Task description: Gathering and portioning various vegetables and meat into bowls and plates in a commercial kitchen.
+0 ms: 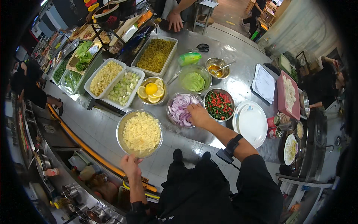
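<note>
My left hand [130, 165] grips the near rim of a steel bowl [120, 137] heaped with minced garlic [142, 131], held off the worktop's near edge, above the floor. Over the right side of a bowl of sliced red onion [179, 107] lies my right hand [199, 115], fingers bent down at the slices and rim; whether they pinch anything is hidden. Just right of that hand stands a steel bowl of chopped red and green chillies [219, 104]. Cut green vegetable pieces [195, 81] fill a clear bowl behind the onion. Lemon halves and slices [152, 91] sit in a bowl to the left.
Several tubs, including chopped garlic [105, 77] and diced pale vegetable [124, 88], line the steel worktop [237, 61]. White plates [251, 123], a clipboard [263, 82] and scissors [202, 48] lie rightward and behind. Another person's hand [174, 21] rests at the far edge.
</note>
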### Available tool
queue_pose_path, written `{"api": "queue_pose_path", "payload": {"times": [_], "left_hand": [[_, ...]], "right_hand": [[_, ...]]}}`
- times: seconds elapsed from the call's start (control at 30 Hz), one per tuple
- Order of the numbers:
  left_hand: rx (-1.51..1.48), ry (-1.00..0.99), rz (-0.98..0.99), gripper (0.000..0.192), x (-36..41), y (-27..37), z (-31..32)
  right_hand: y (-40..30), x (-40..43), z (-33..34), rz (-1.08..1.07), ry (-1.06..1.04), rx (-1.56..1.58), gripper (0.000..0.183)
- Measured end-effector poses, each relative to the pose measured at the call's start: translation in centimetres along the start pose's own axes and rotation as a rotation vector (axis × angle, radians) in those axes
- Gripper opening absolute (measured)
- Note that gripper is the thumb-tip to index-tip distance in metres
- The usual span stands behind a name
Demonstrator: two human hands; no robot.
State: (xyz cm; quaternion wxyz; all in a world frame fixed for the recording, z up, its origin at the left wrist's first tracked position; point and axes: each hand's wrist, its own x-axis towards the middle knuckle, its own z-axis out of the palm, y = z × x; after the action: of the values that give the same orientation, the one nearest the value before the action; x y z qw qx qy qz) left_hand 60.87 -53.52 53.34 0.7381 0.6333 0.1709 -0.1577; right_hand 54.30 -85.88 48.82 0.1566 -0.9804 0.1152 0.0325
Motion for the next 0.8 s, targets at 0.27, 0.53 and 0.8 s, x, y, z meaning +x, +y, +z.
{"api": "queue_pose_path", "payload": {"times": [0.27,0.53,0.8], "left_hand": [[0.021,-0.159,-0.041,0.007,0.4,-0.2,2.3],[0.034,-0.215,-0.07,0.006,0.6,-0.2,3.4],[0.071,-0.244,-0.064,0.01,1.2,-0.7,3.6]], "right_hand": [[1.0,0.1,0.7,0.091,-0.007,0.066,0.03],[1.8,0.6,-1.5,0.07,0.137,0.225,0.025],[3.1,0.8,-0.1,0.148,0.225,0.173,0.022]]}}
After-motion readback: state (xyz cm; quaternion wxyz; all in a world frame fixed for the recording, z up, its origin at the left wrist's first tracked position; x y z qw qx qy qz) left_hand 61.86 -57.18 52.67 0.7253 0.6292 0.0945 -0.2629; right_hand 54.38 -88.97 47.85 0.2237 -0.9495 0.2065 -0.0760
